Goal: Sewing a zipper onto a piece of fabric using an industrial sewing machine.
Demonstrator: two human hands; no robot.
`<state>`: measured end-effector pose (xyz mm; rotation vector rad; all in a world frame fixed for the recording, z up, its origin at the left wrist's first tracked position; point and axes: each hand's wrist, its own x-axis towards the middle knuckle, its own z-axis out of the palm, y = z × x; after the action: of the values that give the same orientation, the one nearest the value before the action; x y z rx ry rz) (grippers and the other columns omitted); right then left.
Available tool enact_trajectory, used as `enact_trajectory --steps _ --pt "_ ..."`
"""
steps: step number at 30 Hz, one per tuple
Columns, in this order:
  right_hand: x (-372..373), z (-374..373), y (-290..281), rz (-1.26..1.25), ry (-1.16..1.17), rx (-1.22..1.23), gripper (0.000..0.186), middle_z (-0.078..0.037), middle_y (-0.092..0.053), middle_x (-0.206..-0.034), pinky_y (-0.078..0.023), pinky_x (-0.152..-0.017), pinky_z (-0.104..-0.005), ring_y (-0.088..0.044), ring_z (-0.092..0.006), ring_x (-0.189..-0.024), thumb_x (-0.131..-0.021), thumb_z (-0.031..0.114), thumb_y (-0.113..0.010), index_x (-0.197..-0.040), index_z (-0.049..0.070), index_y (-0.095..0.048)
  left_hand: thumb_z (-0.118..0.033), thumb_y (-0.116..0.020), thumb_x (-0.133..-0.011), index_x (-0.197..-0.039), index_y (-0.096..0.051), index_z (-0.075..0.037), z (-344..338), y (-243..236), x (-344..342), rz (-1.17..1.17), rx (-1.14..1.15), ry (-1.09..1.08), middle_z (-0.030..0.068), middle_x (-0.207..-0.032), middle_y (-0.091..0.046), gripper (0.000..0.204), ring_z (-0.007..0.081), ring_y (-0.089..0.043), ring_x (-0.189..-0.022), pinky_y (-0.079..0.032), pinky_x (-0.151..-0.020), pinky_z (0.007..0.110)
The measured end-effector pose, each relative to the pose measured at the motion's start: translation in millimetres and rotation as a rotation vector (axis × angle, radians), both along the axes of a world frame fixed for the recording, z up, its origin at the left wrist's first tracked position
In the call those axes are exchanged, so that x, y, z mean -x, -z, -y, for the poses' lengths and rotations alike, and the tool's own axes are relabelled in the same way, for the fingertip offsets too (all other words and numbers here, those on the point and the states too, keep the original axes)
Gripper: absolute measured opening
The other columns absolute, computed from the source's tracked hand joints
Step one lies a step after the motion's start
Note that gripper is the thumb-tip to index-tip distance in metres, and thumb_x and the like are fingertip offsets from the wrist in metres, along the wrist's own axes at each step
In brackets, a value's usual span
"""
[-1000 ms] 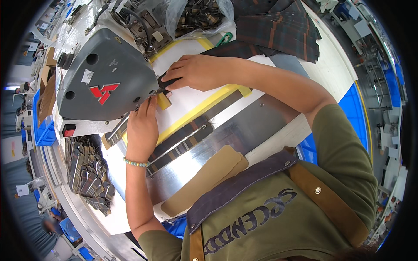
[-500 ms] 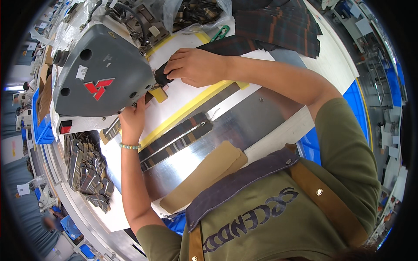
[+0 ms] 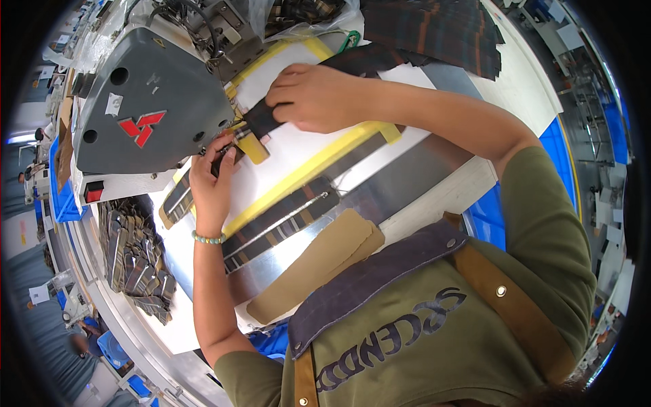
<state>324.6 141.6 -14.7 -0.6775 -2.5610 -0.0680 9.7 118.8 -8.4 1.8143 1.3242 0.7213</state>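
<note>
My left hand (image 3: 213, 173) is at the front of a grey sewing machine head (image 3: 146, 91), fingers bent and closed on a dark fabric piece beside the needle area. My right hand (image 3: 308, 102) lies further right, fingers curled over a long dark fabric strip (image 3: 261, 115); its fingertips are partly hidden. A yellow guide piece (image 3: 253, 149) sits between the hands, below the strip. Toward my body, a plaid strip with a zipper (image 3: 278, 227) lies beside brown paper pieces (image 3: 305, 271).
Plaid panels (image 3: 434, 37) are stacked at back right, near green snips (image 3: 350, 41) and a plastic bag of fabric bits (image 3: 302, 17). A pile of zippered strips (image 3: 135, 258) lies at left. Blue bins (image 3: 485, 217) flank the worktop. A co-worker (image 3: 85, 346) appears at far left.
My right hand has moved back and to the right, with more dark strip showing beside the machine. My left hand dipped leftward, then returned partly rightward, its thumb now further from the other fingers.
</note>
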Motion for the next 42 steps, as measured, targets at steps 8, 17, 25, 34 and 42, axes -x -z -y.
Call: enact_trajectory --steps 8,17,25,34,42 --pt "-33 7 -54 0.515 0.584 -0.236 0.005 -0.006 -0.072 -0.109 -0.048 -0.106 -0.0448 -0.064 -0.0242 -0.123 -0.085 0.012 -0.074 -0.087 0.008 -0.076 -0.011 -0.068 -0.105 -0.123 -0.076 -0.001 6 2 2 -0.034 -0.265 0.101 0.0092 -0.132 -0.069 0.021 0.0129 -0.069 -0.095 -0.066 -0.082 0.028" --pt "10 -13 -4 0.152 0.425 -0.112 0.041 -0.005 -0.071 -0.099 -0.051 -0.092 -0.0374 -0.068 -0.0254 -0.109 -0.1 0.047 -0.071 -0.107 0.007 -0.074 -0.024 -0.074 -0.105 -0.097 -0.073 -0.001 -2 12 -23 0.004 -0.045 -0.159 -0.0012 -0.079 -0.069 0.025 0.0066 -0.057 -0.068 -0.048 -0.06 0.025" --pt "-1 -32 -16 0.125 0.229 -0.11 0.049 -0.002 -0.067 -0.081 -0.057 -0.07 -0.0381 -0.071 -0.0252 -0.077 -0.103 0.051 -0.065 -0.076 0.01 -0.07 -0.023 -0.078 -0.103 -0.092 -0.073 0.001 3 15 -29 0.023 -0.112 -0.232 0.0011 -0.077 -0.069 0.026 0.0086 -0.059 -0.065 -0.048 -0.061 0.026" --pt "-1 -38 -4 0.01 0.057 -0.213 0.02 -0.003 -0.07 -0.112 -0.057 -0.086 -0.0374 -0.07 -0.0237 -0.104 -0.099 0.028 -0.069 -0.104 0.01 -0.074 -0.025 -0.077 -0.104 -0.096 -0.075 0.0 4 11 -26 0.026 -0.047 -0.234 -0.0017 -0.079 -0.069 0.027 0.0046 -0.059 -0.069 -0.05 -0.057 0.023" --pt "15 -12 3 -0.001 -0.186 0.08 0.039 -0.002 -0.068 -0.131 -0.053 -0.103 -0.0405 -0.062 -0.0226 -0.125 -0.088 0.006 -0.071 -0.125 0.018 -0.078 -0.019 -0.07 -0.109 -0.097 -0.075 0.003 6 0 -26 0.083 0.0 -0.202 -0.0008 -0.089 -0.067 0.026 0.007 -0.058 -0.084 -0.047 -0.081 0.024"
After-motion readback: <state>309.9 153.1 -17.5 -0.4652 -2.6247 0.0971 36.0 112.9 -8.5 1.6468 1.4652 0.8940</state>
